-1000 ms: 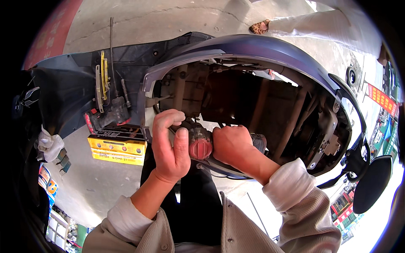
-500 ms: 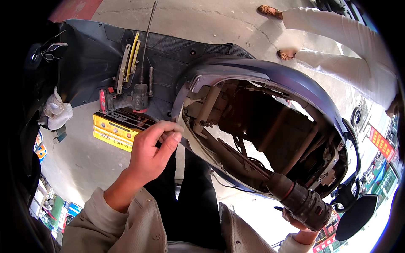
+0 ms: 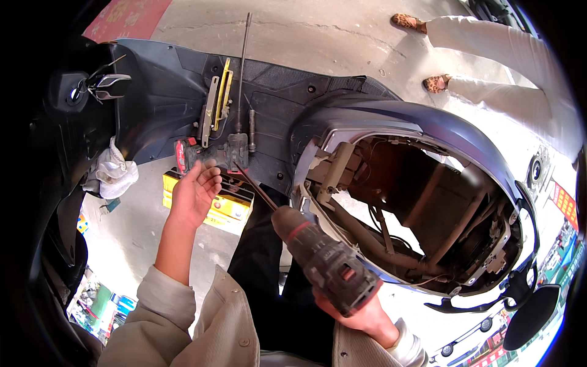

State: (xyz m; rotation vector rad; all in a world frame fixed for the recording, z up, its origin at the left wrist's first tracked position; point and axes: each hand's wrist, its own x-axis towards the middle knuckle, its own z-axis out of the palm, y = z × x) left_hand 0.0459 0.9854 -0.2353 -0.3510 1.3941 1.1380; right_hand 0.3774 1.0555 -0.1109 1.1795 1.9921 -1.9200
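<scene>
Using the yellow-and-black printed cardboard box point(image 3: 232, 208) as my landmark here. Off to the right of it sits the dark blue-purple plastic scooter body point(image 3: 391, 112), its oval bay wide open with the dusty insides showing, so that much looks done. No cover sits over it, so I'd call the job unfinished. Can't tell which fasteners are in or out, and nothing's being driven in that bay right now.

The grey-and-black cordless drill with a red collar and long thin bit point(image 3: 324, 251) is to the right of the box and nearer the person. Its long axis runs diagonally, butt end low and right, bit aimed up and left across the box's right end, toward the red-and-black second drill point(image 3: 236, 150) lying just beyond the box. Whether the tip touches that one, can't tell.

Right hand point(image 3: 367, 318) is wrapped around the first drill's grip, fingers mostly hidden. Left hand point(image 3: 194, 199) is empty, fingers loosely curled and apart, by the box's left part.
</scene>
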